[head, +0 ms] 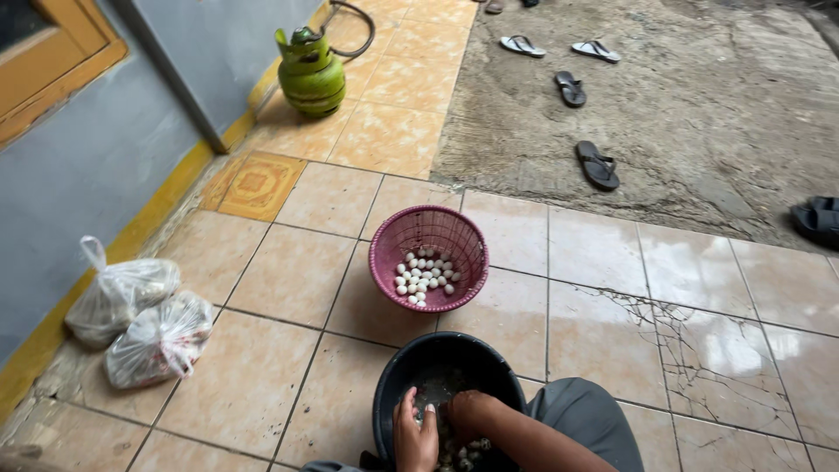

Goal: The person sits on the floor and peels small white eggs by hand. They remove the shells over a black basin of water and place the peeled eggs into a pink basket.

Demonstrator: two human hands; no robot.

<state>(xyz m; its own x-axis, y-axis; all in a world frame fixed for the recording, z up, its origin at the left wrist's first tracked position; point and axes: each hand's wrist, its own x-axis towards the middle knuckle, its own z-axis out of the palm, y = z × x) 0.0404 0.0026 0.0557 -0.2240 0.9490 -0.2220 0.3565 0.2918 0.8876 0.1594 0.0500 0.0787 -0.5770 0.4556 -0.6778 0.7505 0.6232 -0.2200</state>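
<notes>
Head view: both hands are down inside the black bucket [447,363], which stands at the bottom of the picture, right in front of the person's grey-clad knee [581,415]. The bucket holds a heap of small speckled eggs [463,454] (they look like quail eggs, unpeeled).

The left hand [415,433] lies with its back upward and fingers loosely curled, partly spread, fingertips touching the egg heap. Something small and pale sits at its fingertips, but whether that is an egg pinched there or just a nail I cannot tell.

The right hand [472,411] comes in from the right along the forearm [533,446] and is bunched narrow, knuckles up, fingers tucked under. It seems closed around something among the eggs, though what is inside the fist is hidden. The two hands are just beside each other, nearly touching.

Straight ahead of the hands, away from the person, stands the pink basket [428,223], just beyond the bucket's far rim. It holds a small pile of white peeled eggs [426,278], lying toward its near side. Both hands are about equally near it, the right slightly nearer.

Off to the left lie two tied plastic bags [140,319]; a green gas cylinder [311,74] stands far back, and sandals [597,163] lie on the concrete.
</notes>
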